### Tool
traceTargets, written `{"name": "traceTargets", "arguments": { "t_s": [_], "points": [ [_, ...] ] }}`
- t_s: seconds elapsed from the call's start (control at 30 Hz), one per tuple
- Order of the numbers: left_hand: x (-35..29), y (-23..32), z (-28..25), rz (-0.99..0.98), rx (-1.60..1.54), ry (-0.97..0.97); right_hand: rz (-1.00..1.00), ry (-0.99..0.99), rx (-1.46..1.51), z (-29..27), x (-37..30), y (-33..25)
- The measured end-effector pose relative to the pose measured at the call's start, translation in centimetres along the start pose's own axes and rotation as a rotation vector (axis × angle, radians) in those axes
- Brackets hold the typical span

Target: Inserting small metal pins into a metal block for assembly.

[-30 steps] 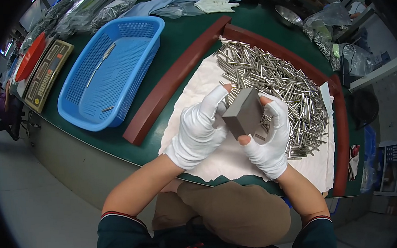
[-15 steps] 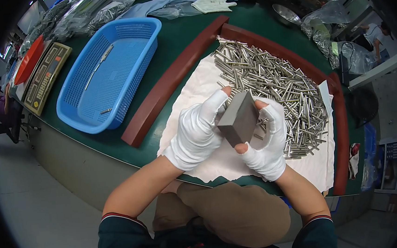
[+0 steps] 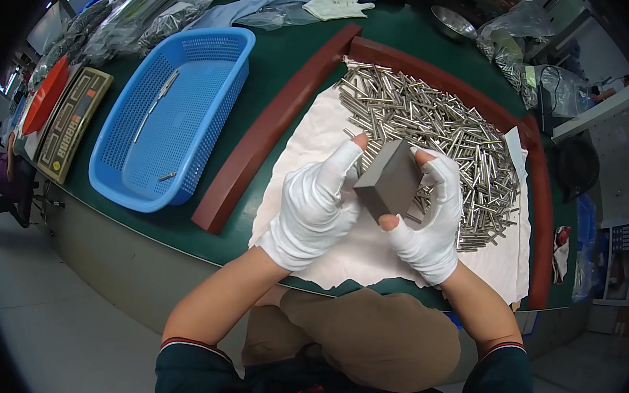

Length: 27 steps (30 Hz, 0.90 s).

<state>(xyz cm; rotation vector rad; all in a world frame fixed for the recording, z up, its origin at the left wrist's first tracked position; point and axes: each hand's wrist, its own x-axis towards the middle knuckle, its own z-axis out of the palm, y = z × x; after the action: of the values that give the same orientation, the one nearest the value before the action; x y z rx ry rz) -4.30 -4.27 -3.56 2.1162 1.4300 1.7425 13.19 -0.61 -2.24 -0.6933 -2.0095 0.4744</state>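
Between the thumb and fingers of the right grip (image 3: 438, 220) sits a thick grey block (image 3: 394, 179). The right grip is clamped on it, thumb at the low end and a fingertip near the top. Just to the left of the block is the left grip (image 3: 312, 215), thumb up. Most of its fingers are hidden, so I cannot tell if they are closed, or if they touch the block or hold something. Both grips wear white gloves (image 3: 299, 235) with bare tips showing.

To hold the block well, I think the right grip should press snugly from both ends, with the bare tips flat so it does not slip. It looks heavy, so some help from the left grip would make it steadier. Holding it low would be wise too, so a drop does less harm.

Under both grips lies a pale cloth (image 3: 356, 260). Past the block, and off to the right grip's far side, is a big heap of shiny metal pins (image 3: 438, 124). Red-brown bars (image 3: 273, 137) go around the left, far and right sides of the heap, on a green table (image 3: 274, 59).

Farther off, left of the left grip, is a blue basket (image 3: 210, 134) with a thin metal tool (image 3: 156, 105) inside. Beyond that is a scale (image 3: 76, 130). Far ahead of the grips lie a loose glove (image 3: 338, 2) and a metal bowl (image 3: 454, 23).
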Motion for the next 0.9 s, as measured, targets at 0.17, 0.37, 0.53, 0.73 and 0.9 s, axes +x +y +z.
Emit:
{"name": "traceTargets", "arguments": {
  "t_s": [0.17,0.37,0.53,0.73,0.9],
  "points": [
    [-0.3,0.2,0.1,-0.021,-0.017,-0.027,0.099,0.083,-0.09,0.3,0.1,0.8],
    [1.0,1.2,-0.7,-0.785,-0.528,-0.143,0.323,0.183,0.004,-0.7,0.6,1.0],
    [1.0,0.7,-0.8,-0.835,-0.57,-0.147,0.317,0.234,-0.018,-1.2,0.8,1.7],
    [1.1,0.8,-1.1,-0.864,-0.572,-0.16,0.343,0.221,0.01,-1.1,0.9,1.5],
    [1.2,1.0,-1.1,-0.875,-0.557,-0.184,0.373,0.204,0.024,-0.9,0.8,1.4]
  ]
}}
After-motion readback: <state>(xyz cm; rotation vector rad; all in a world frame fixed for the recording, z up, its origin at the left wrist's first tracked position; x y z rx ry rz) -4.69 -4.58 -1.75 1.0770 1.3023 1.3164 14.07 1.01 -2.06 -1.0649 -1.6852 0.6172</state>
